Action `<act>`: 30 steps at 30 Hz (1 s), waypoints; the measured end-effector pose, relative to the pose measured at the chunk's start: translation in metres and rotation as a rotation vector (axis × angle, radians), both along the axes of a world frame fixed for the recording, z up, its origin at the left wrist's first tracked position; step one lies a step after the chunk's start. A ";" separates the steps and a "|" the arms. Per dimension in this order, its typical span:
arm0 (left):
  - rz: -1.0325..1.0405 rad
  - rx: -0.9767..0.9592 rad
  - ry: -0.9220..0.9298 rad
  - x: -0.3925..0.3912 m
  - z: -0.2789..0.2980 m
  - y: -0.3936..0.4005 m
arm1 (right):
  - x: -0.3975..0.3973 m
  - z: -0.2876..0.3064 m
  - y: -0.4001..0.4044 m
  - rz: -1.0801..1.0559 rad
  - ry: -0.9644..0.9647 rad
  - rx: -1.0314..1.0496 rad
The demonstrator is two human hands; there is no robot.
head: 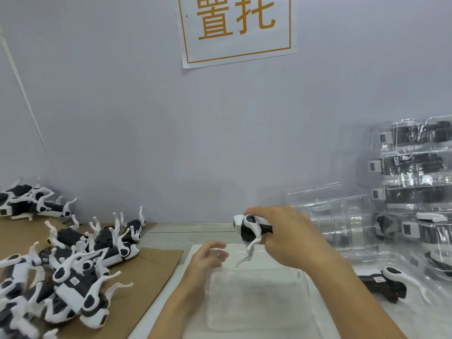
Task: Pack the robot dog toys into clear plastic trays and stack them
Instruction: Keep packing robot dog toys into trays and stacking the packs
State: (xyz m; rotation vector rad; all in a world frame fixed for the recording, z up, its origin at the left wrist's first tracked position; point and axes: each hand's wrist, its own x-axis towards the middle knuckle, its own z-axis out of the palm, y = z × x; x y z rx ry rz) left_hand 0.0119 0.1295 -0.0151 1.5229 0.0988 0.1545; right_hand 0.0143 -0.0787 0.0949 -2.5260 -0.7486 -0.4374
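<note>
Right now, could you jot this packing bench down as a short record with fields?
right hand: grips a black-and-white robot dog toy above the tray
left hand: fingers on the far edge of the clear plastic tray
left side: pile of loose robot dog toys on brown cardboard
right side: stack of filled clear trays
wall: white sign with orange characters

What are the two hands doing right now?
Left hand: open, fingers at the clear plastic tray.
Right hand: holding a robot dog toy above the tray.
</note>
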 end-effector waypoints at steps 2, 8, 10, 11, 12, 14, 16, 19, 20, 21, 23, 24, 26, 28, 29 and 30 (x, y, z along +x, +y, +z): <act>-0.006 0.004 -0.014 -0.002 0.001 -0.001 | -0.002 -0.005 0.008 0.010 -0.008 -0.021; -0.165 0.061 -0.069 -0.009 0.006 -0.006 | 0.005 -0.037 0.031 0.202 0.198 0.068; -0.176 0.067 -0.068 -0.009 0.006 -0.006 | 0.009 -0.048 0.031 0.208 0.248 0.139; -0.175 0.057 -0.069 -0.008 0.006 -0.006 | 0.011 -0.051 0.030 0.209 0.267 0.184; -0.170 0.051 -0.070 -0.008 0.006 -0.006 | 0.012 -0.054 0.029 0.208 0.280 0.218; -0.163 0.034 -0.078 -0.007 0.004 -0.006 | 0.013 -0.058 0.026 0.202 0.290 0.236; -0.162 0.000 -0.072 -0.005 0.003 -0.005 | 0.015 -0.059 0.025 0.196 0.301 0.215; -0.156 -0.041 -0.068 -0.004 0.002 -0.004 | 0.018 -0.059 0.023 0.188 0.292 0.171; -0.153 -0.050 -0.063 -0.004 0.002 -0.004 | 0.018 -0.059 0.023 0.166 0.256 0.129; -0.147 -0.052 -0.057 -0.004 0.002 -0.004 | 0.017 -0.060 0.024 0.142 0.218 0.089; -0.128 -0.027 -0.044 -0.004 0.002 -0.002 | 0.016 -0.063 0.025 0.120 0.180 0.050; -0.115 -0.011 -0.034 -0.005 0.002 -0.002 | 0.016 -0.064 0.026 0.125 0.180 0.040; -0.100 0.001 -0.018 -0.006 0.003 -0.001 | 0.015 -0.066 0.027 0.148 0.192 0.038; -0.113 -0.025 -0.009 -0.008 0.003 -0.002 | 0.017 -0.066 0.027 0.157 0.207 0.050; -0.125 -0.067 -0.003 -0.008 0.004 -0.003 | 0.017 -0.066 0.027 0.158 0.209 0.055; -0.131 -0.120 0.003 -0.008 0.005 -0.003 | 0.018 -0.066 0.027 0.159 0.210 0.058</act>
